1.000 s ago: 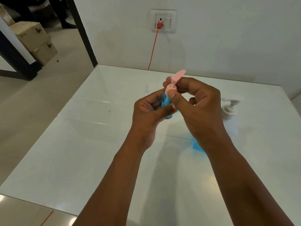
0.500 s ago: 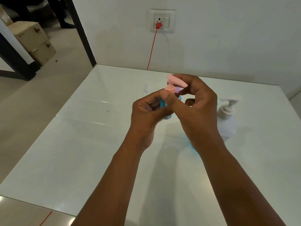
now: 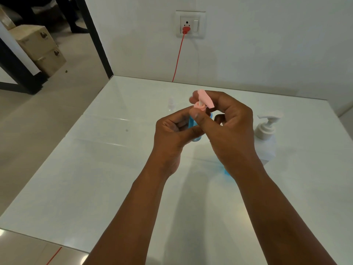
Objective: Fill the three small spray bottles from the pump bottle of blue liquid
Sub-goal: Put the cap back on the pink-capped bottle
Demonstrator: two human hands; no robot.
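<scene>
Above the middle of the white table, my left hand point(image 3: 174, 134) is closed around a small spray bottle point(image 3: 191, 122) holding blue liquid. My right hand point(image 3: 229, 129) pinches the bottle's pink spray head point(image 3: 203, 101) between thumb and fingers. The pump bottle point(image 3: 266, 136) with a white pump stands on the table just right of my right hand; its lower part, with blue liquid point(image 3: 227, 172), is mostly hidden behind my wrist. A clear small bottle point(image 3: 170, 104) stands further back, left of my hands.
The glossy white table point(image 3: 95, 178) meets a white wall at the back. A red cable point(image 3: 178, 56) runs from a wall socket point(image 3: 190, 24) down behind the table. Cardboard boxes point(image 3: 40, 46) and a black frame stand on the floor to the left.
My right hand has turned the pink spray head on the small bottle, so its nozzle now points right and down instead of up. Both hands stay in nearly the same place.
</scene>
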